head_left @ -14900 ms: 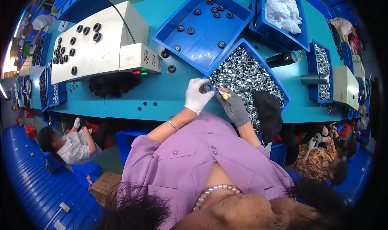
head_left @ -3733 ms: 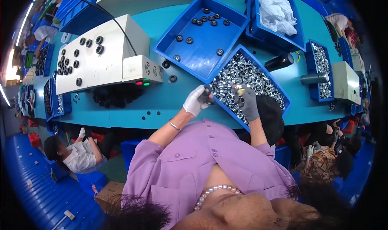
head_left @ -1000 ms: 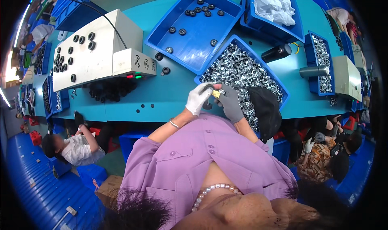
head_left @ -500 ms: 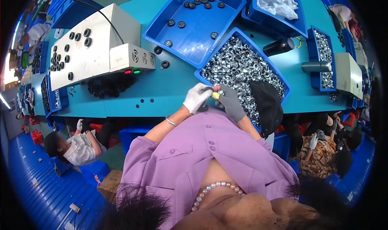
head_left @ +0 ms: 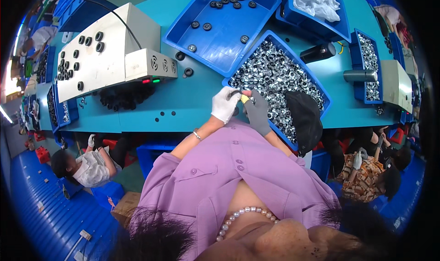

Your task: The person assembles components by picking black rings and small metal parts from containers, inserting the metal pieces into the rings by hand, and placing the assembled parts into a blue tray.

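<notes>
My left hand [head_left: 222, 107], in a white glove, is closed on a small black ring-shaped part [head_left: 234, 94] in front of my shirt. Opposite it, my right hand [head_left: 257, 113] wears a grey glove and pinches at the same part. Something yellow [head_left: 244, 98] shows at the right thumb, and a pink fingertip lies beside it. The fingers cover much of the part. Just beyond both hands is a blue bin [head_left: 324, 95] heaped with shiny metal rings [head_left: 270, 70]. A dark round piece partly shows below the fingers.
A black cap [head_left: 304, 121] overlaps the bin's right side. Farther off sits a blue tray [head_left: 220, 29] with scattered black rings. A white machine [head_left: 103, 54] stands left, with black rings on and under it. A black bottle [head_left: 317, 53] lies at right. Other people sit at both sides.
Both hands have shifted slightly forward, away from my body, still together at the black part. The left wrist has turned more upright.
</notes>
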